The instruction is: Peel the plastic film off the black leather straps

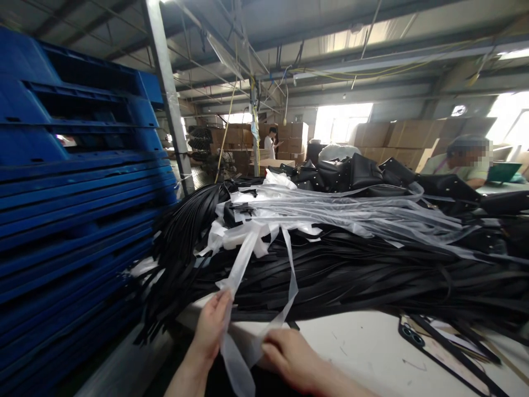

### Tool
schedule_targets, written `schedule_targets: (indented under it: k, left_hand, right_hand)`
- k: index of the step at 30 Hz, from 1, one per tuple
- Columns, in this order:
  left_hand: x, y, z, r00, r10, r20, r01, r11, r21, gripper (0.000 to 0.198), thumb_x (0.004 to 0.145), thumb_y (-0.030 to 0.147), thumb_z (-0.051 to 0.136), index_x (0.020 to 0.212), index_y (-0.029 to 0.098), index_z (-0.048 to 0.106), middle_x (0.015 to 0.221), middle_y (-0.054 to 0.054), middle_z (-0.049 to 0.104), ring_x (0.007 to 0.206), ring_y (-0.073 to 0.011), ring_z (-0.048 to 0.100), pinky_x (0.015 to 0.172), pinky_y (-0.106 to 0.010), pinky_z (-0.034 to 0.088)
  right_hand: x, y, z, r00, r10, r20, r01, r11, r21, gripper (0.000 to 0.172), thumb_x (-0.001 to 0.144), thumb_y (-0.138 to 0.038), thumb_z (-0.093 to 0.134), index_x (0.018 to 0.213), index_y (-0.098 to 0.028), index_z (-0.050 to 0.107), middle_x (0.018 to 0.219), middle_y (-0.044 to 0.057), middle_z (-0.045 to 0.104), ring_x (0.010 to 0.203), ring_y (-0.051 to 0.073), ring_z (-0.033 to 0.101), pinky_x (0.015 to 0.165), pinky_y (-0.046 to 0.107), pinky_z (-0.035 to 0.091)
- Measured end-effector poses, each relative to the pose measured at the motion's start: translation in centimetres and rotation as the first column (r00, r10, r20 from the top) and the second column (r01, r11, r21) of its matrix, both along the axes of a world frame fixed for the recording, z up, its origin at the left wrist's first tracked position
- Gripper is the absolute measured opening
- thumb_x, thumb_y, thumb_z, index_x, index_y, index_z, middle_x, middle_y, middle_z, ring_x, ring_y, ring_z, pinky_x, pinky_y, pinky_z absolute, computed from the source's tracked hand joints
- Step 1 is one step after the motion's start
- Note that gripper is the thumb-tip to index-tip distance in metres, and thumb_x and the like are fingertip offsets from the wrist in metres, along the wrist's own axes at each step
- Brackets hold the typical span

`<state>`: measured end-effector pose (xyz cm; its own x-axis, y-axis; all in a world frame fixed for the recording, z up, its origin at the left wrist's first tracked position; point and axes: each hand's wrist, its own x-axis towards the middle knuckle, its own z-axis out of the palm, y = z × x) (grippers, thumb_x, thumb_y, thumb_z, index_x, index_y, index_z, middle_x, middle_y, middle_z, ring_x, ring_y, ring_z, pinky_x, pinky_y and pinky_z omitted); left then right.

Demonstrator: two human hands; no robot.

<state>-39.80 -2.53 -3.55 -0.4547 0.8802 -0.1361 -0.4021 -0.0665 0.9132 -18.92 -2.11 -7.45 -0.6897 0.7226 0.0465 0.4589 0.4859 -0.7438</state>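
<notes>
A long translucent plastic strip is pinched in my left hand, its upper part running up to the pile and a loop hanging below. My right hand is closed to the right of it, near the table edge, with the strip's other run coming down to its fingers. Beyond my hands, more translucent strips lie bunched with crumpled white pieces. Beneath them spreads a thick heap of long black strips.
Blue plastic pallets are stacked high on the left beside a metal post. A phone lies on the white table at right. Black studded pieces and cardboard boxes are behind. Two people are farther back.
</notes>
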Motion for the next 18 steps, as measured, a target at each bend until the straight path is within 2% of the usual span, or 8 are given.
schedule_targets:
  k: [3,5,7,10,13,16,18]
  left_hand:
    - [-3.6,-1.8,2.0,0.987,0.149,0.06,-0.152,0.988,0.037,0.047,0.046,0.033,0.091,0.079,0.014,0.063,0.055,0.005,0.055,0.045,-0.0063,0.045,0.04,-0.014,0.035]
    - [-5.2,-3.2,2.8,0.982,0.174,0.071,-0.178,0.983,0.049,0.038,0.049,0.03,0.089,0.073,0.015,0.062,0.054,0.006,0.054,0.043,-0.0052,0.042,0.038,-0.013,0.034]
    - [-6.0,-4.5,3.1,0.985,0.157,0.076,-0.16,0.987,0.036,0.034,0.05,0.03,0.088,0.067,0.015,0.063,0.052,0.006,0.051,0.042,-0.0047,0.04,0.037,-0.013,0.034]
    - [-6.0,-5.8,2.8,0.991,0.124,0.048,-0.123,0.992,-0.027,0.038,0.045,0.033,0.091,0.069,0.014,0.068,0.055,0.003,0.056,0.048,-0.0074,0.049,0.042,-0.013,0.042]
    - [-5.1,-6.5,2.1,0.995,0.095,-0.042,-0.097,0.995,-0.033,0.044,0.048,0.043,0.092,0.076,0.015,0.071,0.062,0.001,0.062,0.065,-0.0141,0.061,0.06,-0.017,0.051]
    - [-4.1,-6.8,1.3,0.989,0.0,-0.15,-0.002,1.0,-0.013,0.048,0.058,0.056,0.086,0.078,0.015,0.072,0.066,-0.001,0.063,0.072,-0.0168,0.061,0.067,-0.021,0.051]
    - [-3.6,-6.8,0.6,0.977,-0.102,-0.185,0.099,0.995,-0.024,0.05,0.059,0.06,0.084,0.076,0.014,0.072,0.067,-0.002,0.062,0.071,-0.0163,0.058,0.067,-0.022,0.049]
  right_hand:
    - [-1.2,4.5,2.6,0.978,-0.048,-0.201,0.044,0.999,-0.027,0.035,0.097,-0.038,0.043,0.091,-0.018,0.07,0.09,0.006,0.072,0.087,0.02,0.065,0.078,0.029,0.045]
    - [-2.6,6.8,3.8,0.94,-0.097,-0.328,0.043,0.985,-0.169,0.034,0.095,-0.041,0.047,0.088,-0.017,0.07,0.087,0.006,0.07,0.085,0.02,0.063,0.079,0.03,0.045]
    - [-4.6,8.7,4.7,0.896,-0.181,-0.405,0.03,0.935,-0.353,0.031,0.092,-0.042,0.053,0.087,-0.016,0.069,0.084,0.006,0.07,0.082,0.019,0.063,0.079,0.03,0.045]
    - [-8.0,10.7,5.4,0.864,-0.262,-0.43,-0.005,0.849,-0.528,0.025,0.09,-0.039,0.058,0.092,-0.016,0.068,0.087,0.006,0.071,0.078,0.017,0.063,0.074,0.028,0.047]
    - [-11.0,12.5,5.9,0.841,-0.327,-0.432,-0.02,0.778,-0.628,0.02,0.092,-0.033,0.056,0.097,-0.015,0.064,0.087,0.007,0.07,0.068,0.012,0.063,0.064,0.023,0.048]
    - [-12.8,14.3,6.2,0.803,-0.412,-0.43,-0.004,0.718,-0.696,0.018,0.093,-0.029,0.054,0.091,-0.013,0.061,0.076,0.005,0.067,0.057,0.01,0.06,0.054,0.02,0.045]
    - [-13.2,15.8,6.2,0.766,-0.469,-0.439,0.015,0.696,-0.718,0.02,0.094,-0.031,0.054,0.088,-0.013,0.059,0.07,0.004,0.065,0.055,0.01,0.06,0.052,0.02,0.046]
